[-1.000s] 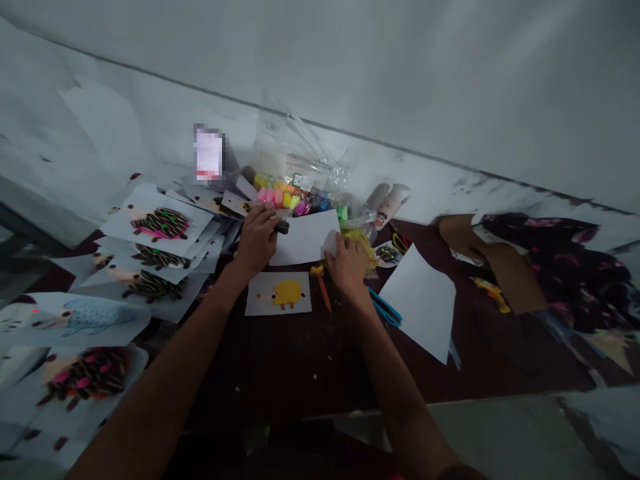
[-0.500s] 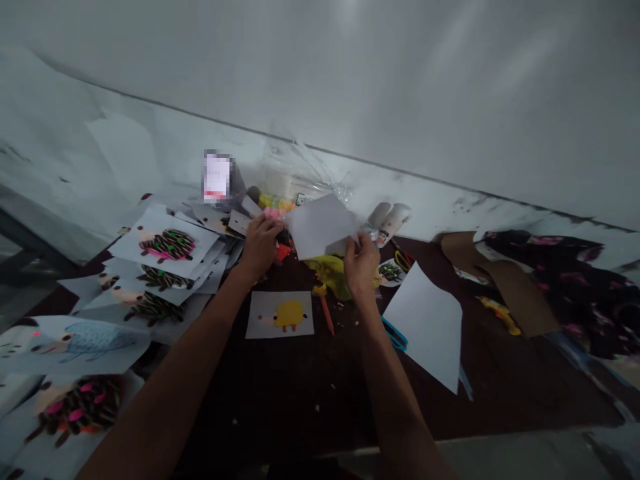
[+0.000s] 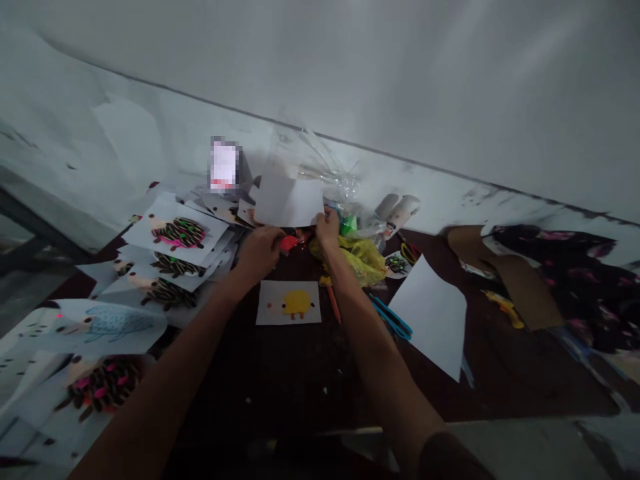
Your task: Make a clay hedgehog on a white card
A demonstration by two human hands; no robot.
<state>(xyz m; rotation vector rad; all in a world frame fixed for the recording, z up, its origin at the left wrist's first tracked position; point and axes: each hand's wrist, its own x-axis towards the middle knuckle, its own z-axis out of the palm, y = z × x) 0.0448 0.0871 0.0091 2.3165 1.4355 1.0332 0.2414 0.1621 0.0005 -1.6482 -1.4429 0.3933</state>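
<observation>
One white sheet: right hand pinching it, left hand curled by one red piece, hold unclear.

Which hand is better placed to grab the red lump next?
Probably the left: the left hand is nearer the red lump, while the right hand holds the raised sheet near its corner.

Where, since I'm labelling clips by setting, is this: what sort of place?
Probably an indoor craft workspace, whether home or classroom I can't tell: hedgehog pictures piled at left, a yellow-bodied animal card and white paper on a dark table.
</observation>
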